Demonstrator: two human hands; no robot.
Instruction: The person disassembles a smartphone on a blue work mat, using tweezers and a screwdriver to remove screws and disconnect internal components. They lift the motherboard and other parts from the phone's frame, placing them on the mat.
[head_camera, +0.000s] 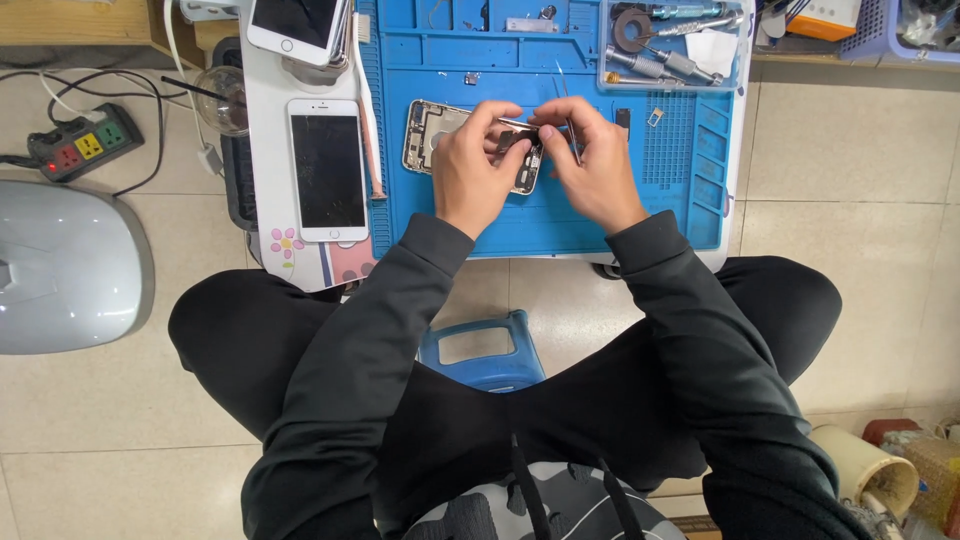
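An opened phone body (432, 136) lies on a blue repair mat (560, 215), its inside facing up. My left hand (474, 166) rests on its right part and pinches a small dark part (518, 143) there. My right hand (590, 160) is close beside it and holds thin metal tweezers (572, 135), tips toward the same spot. Both hands cover most of the phone's right end.
A white phone (327, 169) lies screen up left of the mat, another phone (297, 26) lies above it. A clear tray with tools (676, 45) sits at the mat's top right. A power strip (85, 142) and a grey rounded device (70, 270) are on the floor at left, a blue stool (482, 350) is under me.
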